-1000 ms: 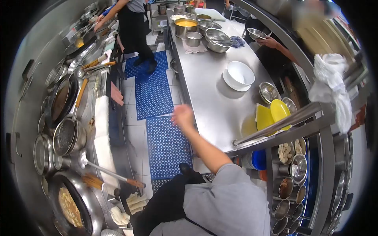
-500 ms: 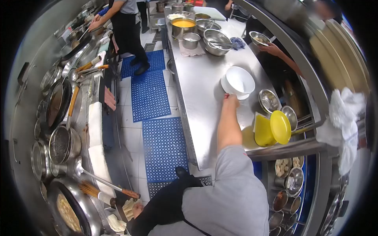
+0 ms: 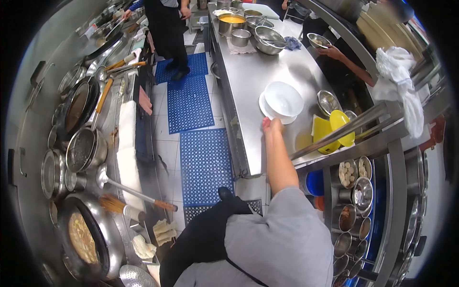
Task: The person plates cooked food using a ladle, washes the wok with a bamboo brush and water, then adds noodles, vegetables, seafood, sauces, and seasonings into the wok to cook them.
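Note:
My right hand (image 3: 273,126) pinches the near rim of a white plate (image 3: 262,104) on the steel table. A white bowl (image 3: 284,98) rests on that plate, tilted in view, and looks to have nothing in it. To the right of them are a steel bowl (image 3: 328,102) and yellow pieces, one flat (image 3: 322,130) and one oval (image 3: 342,125). My left hand does not show.
At left, the stove holds a wok with food (image 3: 82,238), a ladle (image 3: 129,187) and a brush (image 3: 113,204). A pot of orange liquid (image 3: 232,20) stands at the table's far end. Across the table a co-worker's hand (image 3: 333,51) holds a bowl. A steel rail crosses the right side.
My right hand reached from above the floor mat to the plate and closed on its rim. Plate and bowl have shifted left, nearer the table's side edge. My left hand has left view.

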Tool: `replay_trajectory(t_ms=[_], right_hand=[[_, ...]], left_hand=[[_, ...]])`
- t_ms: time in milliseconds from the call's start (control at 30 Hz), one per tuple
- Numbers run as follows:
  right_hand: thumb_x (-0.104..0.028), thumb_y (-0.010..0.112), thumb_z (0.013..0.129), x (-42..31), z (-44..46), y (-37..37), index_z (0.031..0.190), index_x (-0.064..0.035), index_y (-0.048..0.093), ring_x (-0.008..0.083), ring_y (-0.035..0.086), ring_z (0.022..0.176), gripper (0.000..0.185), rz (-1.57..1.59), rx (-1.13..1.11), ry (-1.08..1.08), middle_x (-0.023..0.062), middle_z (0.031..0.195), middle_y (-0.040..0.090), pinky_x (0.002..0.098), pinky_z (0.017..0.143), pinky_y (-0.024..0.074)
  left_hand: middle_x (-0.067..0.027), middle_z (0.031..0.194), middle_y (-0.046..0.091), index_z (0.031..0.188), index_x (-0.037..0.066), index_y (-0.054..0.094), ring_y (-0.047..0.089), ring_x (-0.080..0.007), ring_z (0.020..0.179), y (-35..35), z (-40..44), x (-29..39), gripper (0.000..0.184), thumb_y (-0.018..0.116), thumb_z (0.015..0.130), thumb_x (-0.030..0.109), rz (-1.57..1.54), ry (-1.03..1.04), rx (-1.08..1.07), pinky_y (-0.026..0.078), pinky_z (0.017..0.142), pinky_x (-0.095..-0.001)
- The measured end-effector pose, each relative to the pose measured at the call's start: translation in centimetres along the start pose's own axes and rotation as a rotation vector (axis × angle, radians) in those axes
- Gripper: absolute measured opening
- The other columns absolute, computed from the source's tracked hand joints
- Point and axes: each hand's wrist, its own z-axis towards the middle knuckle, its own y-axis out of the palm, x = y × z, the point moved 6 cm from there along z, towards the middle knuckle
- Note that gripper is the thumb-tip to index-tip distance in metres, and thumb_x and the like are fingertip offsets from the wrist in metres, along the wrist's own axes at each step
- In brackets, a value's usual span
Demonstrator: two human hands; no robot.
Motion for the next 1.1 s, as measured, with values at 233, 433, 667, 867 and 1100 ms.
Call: replay_trajectory(t_ms=[233,433,667,867,1100], right_hand=[[-0.002,0.039,0.094,3.5,-3.8,-4.8,0.108,0.0052,0.047,0.0265,0.064,0.059,0.018,-0.086,-0.046,0.062,0.019,0.077,0.062,0.037,0.046,0.0536],[-0.035,0.051,0.102,6.8,-6.6,-5.9,0.074,-0.0096,0.047,0.0206,0.058,0.047,0.038,-0.293,-0.392,0.177,0.0118,0.065,0.061,0.0301,0.036,0.0455],[-0.024,0.058,0.094,19.8,-17.8,-12.3,0.084,-0.0033,0.065,0.0181,0.059,0.044,0.024,-1.313,-0.967,-0.048,0.0092,0.061,0.063,0.0314,0.035,0.044],[-0.038,0.049,0.097,26.8,-12.4,-22.9,0.098,-0.0019,0.071,0.0247,0.067,0.053,0.042,-2.242,-1.202,-0.116,0.0137,0.061,0.066,0.0391,0.051,0.0559],[-0.044,0.045,0.098,31.3,-11.0,-22.1,0.099,0.003,0.069,0.0313,0.067,0.055,0.053,-2.064,-1.147,0.184,0.0194,0.073,0.069,0.044,0.048,0.0559]], left_hand=[[-0.0133,0.084,0.071,0.109,-0.003,0.065,0.067,-0.0198,0.074,1.5,-1.6,-4.8,0.032,0.068,0.082,0.013,-0.022,0.001,-0.016,0.052,0.07,-0.0325],[-0.0139,0.084,0.071,0.109,-0.003,0.065,0.068,-0.0204,0.075,4.0,-1.3,-8.7,0.033,0.069,0.081,0.014,-0.121,0.074,-0.026,0.052,0.07,-0.0327],[-0.0179,0.099,0.072,0.105,0.001,0.069,0.069,-0.0265,0.091,6.6,-4.0,-8.7,0.032,0.073,0.076,0.014,-0.092,0.014,0.055,0.053,0.082,-0.037],[-0.018,0.105,0.071,0.102,0.004,0.071,0.067,-0.0302,0.1,11.8,-9.1,-15.7,0.031,0.075,0.073,0.013,-0.179,-0.158,0.231,0.052,0.089,-0.0397],[-0.0136,0.104,0.071,0.097,0.008,0.074,0.068,-0.0299,0.1,13.2,-20.4,-19.2,0.027,0.07,0.071,0.012,-0.028,-0.283,0.233,0.054,0.089,-0.0413]])
